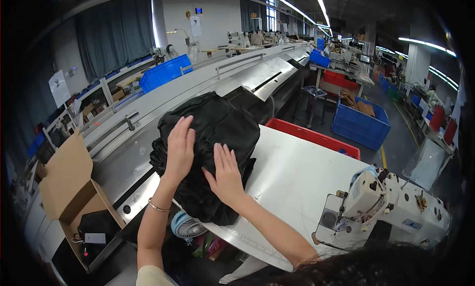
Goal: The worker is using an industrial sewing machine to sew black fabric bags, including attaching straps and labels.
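Note:
A large bunched pile of black fabric (217, 117) lies across the near left of a white sewing table (292, 172) and the adjoining metal channel. My left hand (178, 152), with a bracelet at the wrist, rests on the pile's left part with its fingers extended. My right hand (225, 174) lies lower on the pile to the right, fingers stretched and slightly apart, thumb out. An industrial sewing machine (366, 197) stands at the table's right.
An open cardboard box (64, 172) with black items is at the left, a small fan (185, 224) below the pile. A red bin (311, 137) and blue crate (361, 127) sit beyond the table. A long metal rail runs behind; more workstations fill the room.

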{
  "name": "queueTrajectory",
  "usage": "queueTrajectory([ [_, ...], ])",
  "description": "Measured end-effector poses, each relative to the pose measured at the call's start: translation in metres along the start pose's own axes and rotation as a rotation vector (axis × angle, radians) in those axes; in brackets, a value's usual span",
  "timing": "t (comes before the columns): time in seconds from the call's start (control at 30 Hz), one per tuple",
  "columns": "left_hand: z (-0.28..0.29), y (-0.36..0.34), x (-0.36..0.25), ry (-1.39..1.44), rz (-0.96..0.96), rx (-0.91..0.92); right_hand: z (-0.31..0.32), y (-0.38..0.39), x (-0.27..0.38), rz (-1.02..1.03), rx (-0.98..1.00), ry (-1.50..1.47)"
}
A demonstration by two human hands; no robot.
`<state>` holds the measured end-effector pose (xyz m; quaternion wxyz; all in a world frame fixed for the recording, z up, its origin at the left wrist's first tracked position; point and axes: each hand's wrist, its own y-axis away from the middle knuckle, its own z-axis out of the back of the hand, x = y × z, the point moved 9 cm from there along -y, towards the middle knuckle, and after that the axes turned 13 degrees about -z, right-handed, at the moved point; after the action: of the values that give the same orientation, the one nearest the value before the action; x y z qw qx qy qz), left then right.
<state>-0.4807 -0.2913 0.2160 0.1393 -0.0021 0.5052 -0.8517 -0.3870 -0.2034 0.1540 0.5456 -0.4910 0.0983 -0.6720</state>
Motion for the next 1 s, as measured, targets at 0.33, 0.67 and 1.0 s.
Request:
queueTrajectory([
  [0.33,-0.063,0.025,0.005,-0.562,-0.285,0.379,0.249,-0.059,-0.159,-0.386,-0.480,-1.120],
  [0.67,-0.047,0.023,-0.094,0.264,-0.217,0.251,0.125,0.171,-0.057,-0.143,0.454,0.424],
  [1.0,-0.202,0.168,-0.314,0.267,-0.690,1.012,0.054,0.221,-0.019,-0.040,0.435,0.734],
])
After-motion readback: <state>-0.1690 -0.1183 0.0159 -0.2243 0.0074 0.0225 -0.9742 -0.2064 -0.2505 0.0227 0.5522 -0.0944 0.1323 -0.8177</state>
